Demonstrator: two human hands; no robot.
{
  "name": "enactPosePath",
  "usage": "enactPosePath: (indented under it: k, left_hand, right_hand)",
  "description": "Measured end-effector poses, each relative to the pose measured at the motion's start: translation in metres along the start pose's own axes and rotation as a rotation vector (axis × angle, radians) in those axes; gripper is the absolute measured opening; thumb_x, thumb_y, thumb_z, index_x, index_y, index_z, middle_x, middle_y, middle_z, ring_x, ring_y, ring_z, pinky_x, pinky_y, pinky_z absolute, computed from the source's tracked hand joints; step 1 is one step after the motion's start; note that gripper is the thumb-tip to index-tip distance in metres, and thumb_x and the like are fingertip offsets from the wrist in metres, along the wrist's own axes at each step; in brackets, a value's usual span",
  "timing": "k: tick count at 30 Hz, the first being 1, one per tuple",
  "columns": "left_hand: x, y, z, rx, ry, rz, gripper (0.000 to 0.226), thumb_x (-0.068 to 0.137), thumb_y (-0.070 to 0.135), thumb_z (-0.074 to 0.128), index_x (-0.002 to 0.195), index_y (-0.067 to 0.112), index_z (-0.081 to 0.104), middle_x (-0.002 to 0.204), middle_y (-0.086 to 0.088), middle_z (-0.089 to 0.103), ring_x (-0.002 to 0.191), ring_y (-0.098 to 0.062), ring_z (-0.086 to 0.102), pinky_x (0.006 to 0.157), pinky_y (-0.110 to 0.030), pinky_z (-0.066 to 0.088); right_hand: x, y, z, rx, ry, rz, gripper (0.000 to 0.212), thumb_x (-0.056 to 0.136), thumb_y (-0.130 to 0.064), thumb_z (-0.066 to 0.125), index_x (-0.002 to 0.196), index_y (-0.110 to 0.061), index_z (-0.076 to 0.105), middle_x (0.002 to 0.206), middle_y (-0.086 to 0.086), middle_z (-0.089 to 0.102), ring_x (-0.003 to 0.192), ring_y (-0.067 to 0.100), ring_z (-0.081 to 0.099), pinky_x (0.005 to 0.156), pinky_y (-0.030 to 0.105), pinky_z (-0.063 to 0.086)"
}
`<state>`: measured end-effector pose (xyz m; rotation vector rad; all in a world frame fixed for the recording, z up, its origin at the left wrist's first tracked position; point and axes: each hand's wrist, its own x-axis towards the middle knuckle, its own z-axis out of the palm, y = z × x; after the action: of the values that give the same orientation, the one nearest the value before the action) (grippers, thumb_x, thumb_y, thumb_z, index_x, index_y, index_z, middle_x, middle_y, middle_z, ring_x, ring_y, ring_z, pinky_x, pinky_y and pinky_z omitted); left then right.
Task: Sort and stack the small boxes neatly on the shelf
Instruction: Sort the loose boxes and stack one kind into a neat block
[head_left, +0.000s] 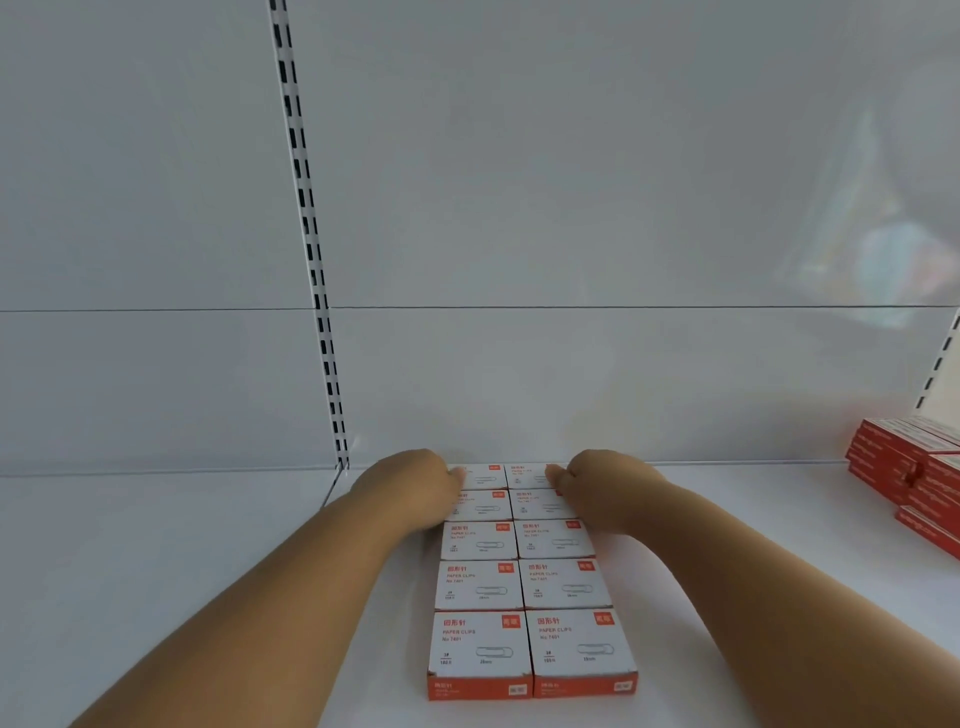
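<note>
I'm squaring the paper clip boxes (524, 582), two columns running toward twelve o'clock on the shelf (208, 571). My left hand (410, 486) and right hand (602, 483) press the rearmost pair's sides, fingers curled. Next: fetching the red boxes (906, 473) at three o'clock.

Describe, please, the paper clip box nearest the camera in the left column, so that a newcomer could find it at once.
On the white shelf, white-topped paper clip boxes lie in two columns running back to the wall. The front left box is the left one of the front pair, far from both hands; its orange front face shows, unlike the boxes behind it.
</note>
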<state>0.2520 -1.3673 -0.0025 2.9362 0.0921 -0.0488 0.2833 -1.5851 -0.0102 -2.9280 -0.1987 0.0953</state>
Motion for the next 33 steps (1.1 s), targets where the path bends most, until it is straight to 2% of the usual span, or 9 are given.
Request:
enactPosePath:
  k: [3, 7, 9, 12, 14, 18, 25, 30, 33]
  left_hand:
    - [0.002, -0.001, 0.007, -0.006, 0.031, -0.006, 0.046, 0.101, 0.048, 0.034, 0.093, 0.016, 0.066, 0.087, 0.001, 0.067, 0.083, -0.017, 0.063, 0.068, -0.031, 0.046]
    - [0.004, -0.003, 0.009, -0.008, 0.042, 0.001, 0.045, 0.101, 0.049, 0.033, 0.089, 0.019, 0.064, 0.084, 0.004, 0.066, 0.080, -0.015, 0.062, 0.065, -0.031, 0.045]
    - [0.002, -0.003, 0.012, -0.020, 0.080, -0.014, 0.044, 0.100, 0.050, 0.033, 0.086, 0.020, 0.063, 0.080, 0.004, 0.065, 0.075, -0.013, 0.061, 0.061, -0.030, 0.044]
    - [0.001, -0.001, 0.012, -0.060, 0.333, -0.053, 0.034, 0.097, 0.048, 0.038, 0.085, 0.020, 0.054, 0.078, 0.005, 0.059, 0.070, -0.013, 0.056, 0.054, -0.029, 0.037]
    - [0.002, 0.000, 0.012, -0.160, 0.475, 0.016, 0.022, 0.096, 0.041, 0.046, 0.095, 0.021, 0.055, 0.092, 0.007, 0.058, 0.081, -0.014, 0.056, 0.063, -0.029, 0.042]
    - [0.004, 0.004, 0.022, -0.427, 0.244, 0.203, 0.030, 0.097, 0.031, 0.053, 0.126, 0.025, 0.060, 0.123, 0.009, 0.058, 0.107, -0.009, 0.054, 0.084, -0.022, 0.041]
    - [0.009, 0.002, 0.028, -0.452, 0.258, 0.214, 0.022, 0.096, 0.029, 0.056, 0.115, 0.027, 0.065, 0.110, 0.012, 0.061, 0.092, -0.004, 0.057, 0.064, -0.010, 0.036]
    - [0.012, 0.004, 0.027, -0.451, 0.230, 0.198, 0.020, 0.096, 0.029, 0.056, 0.114, 0.029, 0.065, 0.104, 0.015, 0.058, 0.082, 0.001, 0.054, 0.059, -0.010, 0.035]
    - [0.011, 0.004, 0.026, -0.466, 0.213, 0.200, 0.023, 0.096, 0.029, 0.056, 0.117, 0.027, 0.064, 0.113, 0.010, 0.060, 0.093, -0.004, 0.055, 0.067, -0.014, 0.038]
  right_hand:
    - [-0.001, 0.001, 0.002, -0.015, 0.013, -0.018, 0.046, 0.099, -0.052, 0.026, 0.079, -0.020, 0.053, 0.081, -0.003, 0.059, 0.074, 0.015, 0.055, 0.066, 0.032, 0.042]
    - [-0.003, -0.003, 0.000, -0.125, -0.002, -0.066, 0.044, 0.102, -0.043, 0.024, 0.099, -0.015, 0.057, 0.094, 0.002, 0.062, 0.086, 0.021, 0.059, 0.072, 0.034, 0.047]
    - [-0.002, -0.001, 0.002, -0.066, 0.006, -0.027, 0.046, 0.101, -0.048, 0.025, 0.091, -0.016, 0.057, 0.087, 0.000, 0.061, 0.079, 0.019, 0.058, 0.069, 0.033, 0.044]
    - [0.001, 0.003, 0.002, 0.049, 0.120, 0.028, 0.045, 0.097, -0.057, 0.028, 0.086, -0.020, 0.052, 0.082, -0.003, 0.059, 0.075, 0.015, 0.056, 0.066, 0.033, 0.043]
    - [0.001, 0.004, 0.003, 0.103, 0.244, -0.046, 0.038, 0.096, -0.056, 0.036, 0.102, -0.022, 0.052, 0.097, -0.005, 0.058, 0.084, 0.016, 0.057, 0.070, 0.034, 0.046]
    - [0.001, 0.000, 0.010, 0.252, 0.180, -0.235, 0.039, 0.095, -0.047, 0.048, 0.128, -0.028, 0.053, 0.121, -0.006, 0.054, 0.101, 0.012, 0.053, 0.085, 0.029, 0.042]
    - [0.004, -0.003, 0.014, 0.258, 0.183, -0.225, 0.035, 0.095, -0.045, 0.051, 0.122, -0.024, 0.060, 0.117, -0.004, 0.055, 0.100, 0.014, 0.054, 0.082, 0.027, 0.039]
    - [0.003, -0.004, 0.013, 0.245, 0.182, -0.214, 0.036, 0.095, -0.045, 0.051, 0.123, -0.024, 0.059, 0.119, -0.003, 0.055, 0.100, 0.014, 0.054, 0.081, 0.027, 0.038]
    - [0.001, -0.005, 0.011, 0.243, 0.170, -0.217, 0.038, 0.096, -0.045, 0.049, 0.126, -0.023, 0.058, 0.124, -0.001, 0.054, 0.104, 0.016, 0.054, 0.085, 0.028, 0.039]
